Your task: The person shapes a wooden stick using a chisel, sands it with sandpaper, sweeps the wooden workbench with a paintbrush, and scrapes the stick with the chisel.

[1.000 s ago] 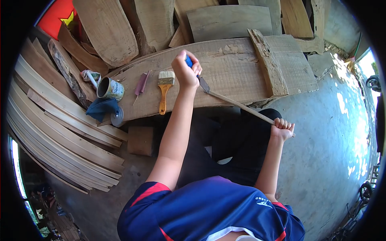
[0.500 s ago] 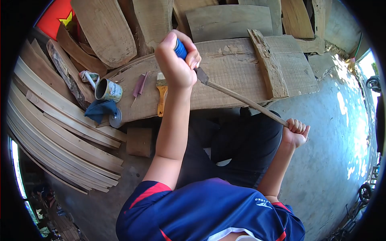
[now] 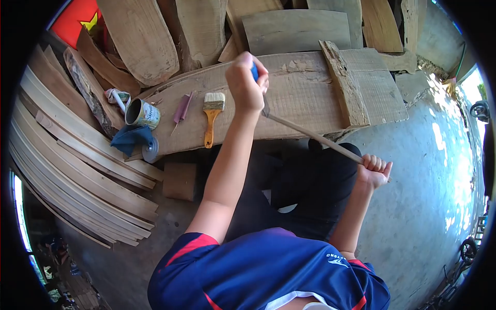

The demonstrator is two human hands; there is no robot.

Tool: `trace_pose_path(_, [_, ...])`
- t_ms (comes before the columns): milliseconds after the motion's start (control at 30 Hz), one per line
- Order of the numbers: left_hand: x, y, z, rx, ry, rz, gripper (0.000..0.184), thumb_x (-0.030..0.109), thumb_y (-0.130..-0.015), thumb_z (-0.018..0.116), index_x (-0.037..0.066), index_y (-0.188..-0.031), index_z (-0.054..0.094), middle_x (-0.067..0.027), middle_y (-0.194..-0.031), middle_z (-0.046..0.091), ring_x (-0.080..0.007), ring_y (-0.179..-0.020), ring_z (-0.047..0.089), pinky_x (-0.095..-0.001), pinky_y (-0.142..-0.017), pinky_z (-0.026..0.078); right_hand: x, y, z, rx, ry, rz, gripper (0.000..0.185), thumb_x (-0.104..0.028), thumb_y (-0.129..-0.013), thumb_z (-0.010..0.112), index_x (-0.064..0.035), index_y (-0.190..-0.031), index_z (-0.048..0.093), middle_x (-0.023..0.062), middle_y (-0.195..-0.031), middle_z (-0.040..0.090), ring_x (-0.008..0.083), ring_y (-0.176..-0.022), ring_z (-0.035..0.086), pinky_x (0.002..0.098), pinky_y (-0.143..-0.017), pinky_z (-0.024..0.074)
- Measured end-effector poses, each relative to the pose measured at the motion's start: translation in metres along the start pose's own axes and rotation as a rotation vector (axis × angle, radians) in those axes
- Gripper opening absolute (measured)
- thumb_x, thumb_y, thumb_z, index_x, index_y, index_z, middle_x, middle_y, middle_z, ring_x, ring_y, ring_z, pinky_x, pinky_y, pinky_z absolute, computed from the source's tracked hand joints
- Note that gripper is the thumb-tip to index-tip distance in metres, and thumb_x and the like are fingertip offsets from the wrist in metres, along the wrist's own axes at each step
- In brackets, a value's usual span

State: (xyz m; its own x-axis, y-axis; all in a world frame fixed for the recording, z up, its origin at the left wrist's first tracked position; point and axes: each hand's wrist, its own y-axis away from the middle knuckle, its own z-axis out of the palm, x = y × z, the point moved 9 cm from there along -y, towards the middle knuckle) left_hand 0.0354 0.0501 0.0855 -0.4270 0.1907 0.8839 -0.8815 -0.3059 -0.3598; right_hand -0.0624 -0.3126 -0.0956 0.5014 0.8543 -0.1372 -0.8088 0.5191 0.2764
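Note:
My left hand (image 3: 246,85) is closed round the blue handle (image 3: 254,72) of a tool, above the wide plank. A short dark metal part (image 3: 265,109) shows below that fist. From there a long, thin brownish bar (image 3: 315,137) slants down to the right, across my dark-trousered knee. Its far end is in my closed right hand (image 3: 374,171). I cannot tell whether the bar is wood or metal, or whether it is one piece with the tool. On the plank, left of my forearm, lie a paintbrush (image 3: 211,121) and a purple object with a thin tip (image 3: 182,108).
The wide plank (image 3: 294,116) spans the front, with a rough wood strip (image 3: 345,85) across it. An open can (image 3: 142,112), a blue cloth (image 3: 130,138) and a grey disc (image 3: 150,150) sit at its left end. Stacked curved slats (image 3: 82,170) fill the left. Boards (image 3: 139,41) lean behind.
My left hand has moved right and slightly down with the blue handle. My right hand has shifted a little left, still holding the bar. More of the paintbrush's bristles show.

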Motion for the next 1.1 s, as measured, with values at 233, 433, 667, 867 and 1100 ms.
trace_pose_path(233, [0.017,0.009,0.002,-0.043,-0.037,0.183,0.044,0.042,-0.086,0.033,0.007,-0.06,0.04,0.0007,-0.041,0.031,-0.0087,-0.035,0.028,-0.024,-0.036,0.024,0.004,-0.009,-0.017,0.05,-0.03,0.036,0.051,-0.037,-0.093,0.034,-0.0164,-0.049,0.019,-0.0033,-0.045,0.015,0.0132,-0.041,0.013,0.028,-0.043,0.0152])
trace_pose_path(433, [-0.043,0.019,0.006,-0.091,-0.02,0.046,0.04,0.028,-0.087,0.04,0.004,-0.056,0.042,-0.0011,-0.044,0.037,-0.0071,-0.037,0.033,-0.0222,-0.037,0.026,0.013,-0.002,-0.05,0.26,0.101,-0.02,0.053,-0.039,-0.095,0.031,-0.016,-0.049,0.018,-0.0027,-0.044,0.015,0.0135,-0.04,0.013,0.0286,-0.041,0.0147])
trace_pose_path(667, [-0.015,-0.007,-0.006,-0.02,0.026,-0.023,0.042,0.04,-0.085,0.036,0.007,-0.059,0.041,0.0008,-0.04,0.027,-0.0092,-0.035,0.026,-0.0252,-0.038,0.025,0.011,-0.002,-0.033,0.196,0.033,-0.019,0.052,-0.039,-0.095,0.031,-0.016,-0.05,0.018,-0.003,-0.044,0.013,0.0133,-0.04,0.011,0.0279,-0.042,0.0144])
trace_pose_path(867, [0.074,0.007,-0.002,-0.069,0.174,0.112,0.043,0.043,-0.083,0.03,0.011,-0.058,0.039,0.002,-0.04,0.028,-0.0098,-0.034,0.023,-0.0252,-0.038,0.022,0.016,0.011,-0.001,-0.023,-0.163,0.087,0.051,-0.038,-0.093,0.033,-0.0161,-0.05,0.018,-0.0032,-0.045,0.013,0.0132,-0.041,0.013,0.0275,-0.044,0.0159])
trace_pose_path(1100, [-0.042,0.011,-0.016,-0.023,-0.044,-0.018,0.043,0.037,-0.087,0.035,0.005,-0.057,0.041,0.0003,-0.04,0.03,-0.0091,-0.034,0.027,-0.0234,-0.037,0.024,0.025,-0.001,-0.059,0.31,0.088,-0.004,0.053,-0.042,-0.095,0.03,-0.0153,-0.051,0.018,-0.002,-0.045,0.016,0.0139,-0.04,0.013,0.0281,-0.04,0.0151])
